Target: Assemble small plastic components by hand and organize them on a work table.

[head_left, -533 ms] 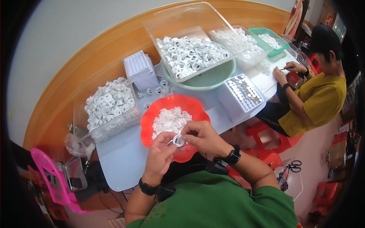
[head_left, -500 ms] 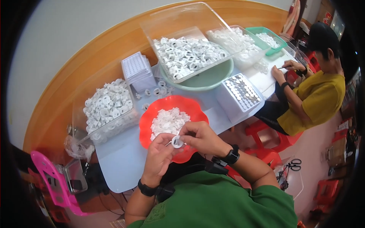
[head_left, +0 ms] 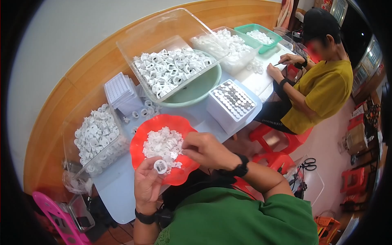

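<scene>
Between the thumb and fingers of my left hand (head_left: 148, 181) is a small white round plastic part (head_left: 160, 166) with a dark opening in its middle. It is held over the near left side of a red wavy-edged bowl (head_left: 188, 170). A heap of tiny white plastic pieces (head_left: 163, 142) lies in that bowl. My right hand (head_left: 211, 152) hovers at the bowl's right side, beside the heap, apart from my left hand. Its fingers are bent and pressed together; whatever sits at their tips is hidden.
Clear bins of white parts stand left (head_left: 96, 136) and behind (head_left: 171, 73). The rear bin tilts over a pale green basin (head_left: 196, 98). A white box (head_left: 232, 102) topped with round pieces stands right. Beyond it, a person in yellow (head_left: 326, 90) works at the table. Red stools (head_left: 277, 141) stand below.
My right hand has come away from the white round part and moved to the bowl's right side. My left hand still holds the part. The whole view has shifted.
</scene>
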A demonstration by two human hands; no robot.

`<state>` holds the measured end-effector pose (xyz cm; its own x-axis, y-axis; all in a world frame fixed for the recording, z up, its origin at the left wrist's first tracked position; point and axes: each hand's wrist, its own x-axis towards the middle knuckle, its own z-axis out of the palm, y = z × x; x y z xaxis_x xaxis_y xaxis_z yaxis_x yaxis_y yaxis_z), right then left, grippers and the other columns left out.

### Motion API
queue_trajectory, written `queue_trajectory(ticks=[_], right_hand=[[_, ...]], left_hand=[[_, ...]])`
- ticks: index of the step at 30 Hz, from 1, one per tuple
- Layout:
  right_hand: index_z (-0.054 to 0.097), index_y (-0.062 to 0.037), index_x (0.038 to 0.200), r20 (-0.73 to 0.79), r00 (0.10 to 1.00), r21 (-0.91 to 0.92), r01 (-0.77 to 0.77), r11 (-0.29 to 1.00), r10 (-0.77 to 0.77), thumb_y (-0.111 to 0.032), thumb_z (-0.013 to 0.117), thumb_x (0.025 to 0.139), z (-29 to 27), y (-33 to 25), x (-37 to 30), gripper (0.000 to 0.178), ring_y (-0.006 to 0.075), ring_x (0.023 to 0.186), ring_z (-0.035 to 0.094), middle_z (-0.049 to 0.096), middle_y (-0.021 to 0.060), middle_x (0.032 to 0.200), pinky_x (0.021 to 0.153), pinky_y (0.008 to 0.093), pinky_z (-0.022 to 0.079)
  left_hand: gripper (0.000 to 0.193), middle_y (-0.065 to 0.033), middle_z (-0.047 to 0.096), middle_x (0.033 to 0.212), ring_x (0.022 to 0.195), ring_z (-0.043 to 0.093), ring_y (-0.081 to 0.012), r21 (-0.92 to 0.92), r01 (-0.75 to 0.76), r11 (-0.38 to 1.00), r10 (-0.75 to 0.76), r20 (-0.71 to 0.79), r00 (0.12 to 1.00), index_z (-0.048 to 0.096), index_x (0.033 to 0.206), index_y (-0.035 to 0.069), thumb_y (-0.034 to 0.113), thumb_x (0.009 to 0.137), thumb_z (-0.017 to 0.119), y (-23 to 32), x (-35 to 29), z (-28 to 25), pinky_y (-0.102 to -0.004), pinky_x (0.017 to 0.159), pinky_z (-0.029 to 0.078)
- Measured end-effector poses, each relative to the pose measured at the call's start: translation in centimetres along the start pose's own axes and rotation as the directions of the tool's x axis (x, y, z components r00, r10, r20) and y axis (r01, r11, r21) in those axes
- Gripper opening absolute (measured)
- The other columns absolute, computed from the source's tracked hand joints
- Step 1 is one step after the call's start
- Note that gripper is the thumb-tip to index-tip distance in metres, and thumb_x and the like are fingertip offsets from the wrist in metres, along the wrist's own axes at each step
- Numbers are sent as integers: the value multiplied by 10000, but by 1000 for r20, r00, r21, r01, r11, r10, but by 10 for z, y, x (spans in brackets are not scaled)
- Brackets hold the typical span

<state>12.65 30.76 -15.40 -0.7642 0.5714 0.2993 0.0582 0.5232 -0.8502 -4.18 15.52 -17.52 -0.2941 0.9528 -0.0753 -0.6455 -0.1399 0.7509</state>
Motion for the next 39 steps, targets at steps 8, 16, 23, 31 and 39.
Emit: queue_trajectory(ticks=[8,16,23,31,39], right_hand=[[581,-24,744,-386,897,-645,-98,758,-213,-43,626,752,-84,3,-11,49,347,666,585,567,140,721,582,431,461],[586,-33,658,-373,919,-799,-248,548,-126,-128,607,763,-90,35,3,143,348,637,597,599,142,700,574,438,474],[621,-18,683,-412,909,-744,-301,596,-55,-109,605,736,-93,44,5,107,354,690,602,616,163,716,652,432,477],[649,-15,732,-459,888,-661,-353,662,15,-78,637,715,-94,30,0,67,327,676,618,627,157,708,632,391,483],[594,-16,817,-159,870,-320,401,858,-466,47,667,653,-7,-29,-12,190,254,581,554,530,86,694,484,345,444]], left_hand=[[275,-176,634,1057,906,638,-208,45,-27,999,28,-26,999,561,1095,-53,67,858,631,-1,-6,-1,-320,797,532],[254,-178,640,1033,770,633,-161,50,22,998,-23,20,1000,553,1095,-42,67,873,611,-5,-2,-6,-234,646,521],[295,-144,633,1008,789,624,-159,29,20,999,-20,7,1000,550,1119,-40,89,867,630,-7,-1,-6,-235,648,517],[288,-121,646,1013,831,637,-170,-60,42,997,-36,98,995,562,1142,-38,37,868,613,-7,1,-3,-248,687,519],[279,-116,644,1013,841,632,-164,-54,78,995,-72,118,990,568,1141,-44,68,888,599,-12,3,3,-251,699,519]])
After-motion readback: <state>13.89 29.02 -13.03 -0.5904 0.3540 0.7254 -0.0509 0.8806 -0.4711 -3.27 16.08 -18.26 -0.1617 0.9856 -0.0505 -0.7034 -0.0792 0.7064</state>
